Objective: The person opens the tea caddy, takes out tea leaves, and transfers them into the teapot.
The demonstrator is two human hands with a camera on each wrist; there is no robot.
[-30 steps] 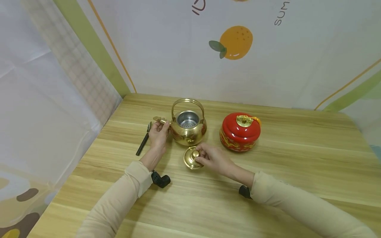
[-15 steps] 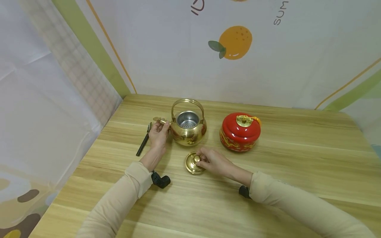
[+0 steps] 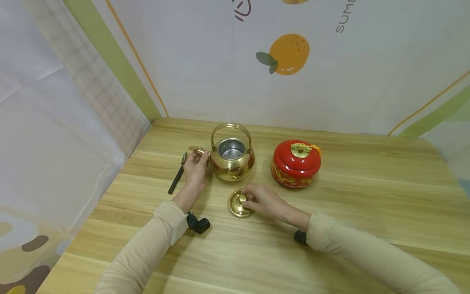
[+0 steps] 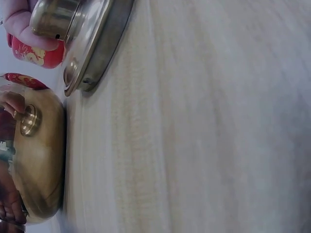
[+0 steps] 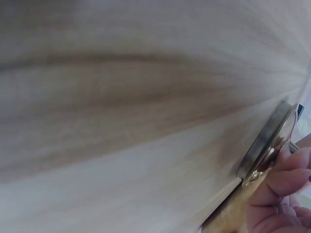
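A brass teapot with an upright loop handle stands lidless on the wooden table, a perforated steel strainer in its mouth. My left hand pinches the spout at the teapot's left side. In front of the teapot lies its round brass lid, low at the tabletop. Thumb and fingers of my right hand pinch the lid's knob. The right wrist view shows the lid rim-down against the wood, beside those fingers. In the left wrist view the lid stands close, the teapot beyond.
A red lidded jar with gold dragons and a yellow tassel stands to the teapot's right. A dark-handled tool lies left of my left hand. A printed cloth hangs behind the table's back edge.
My right hand has brought the lid down and towards me, away from the teapot's front, onto the tabletop. My left hand has stayed at the spout.
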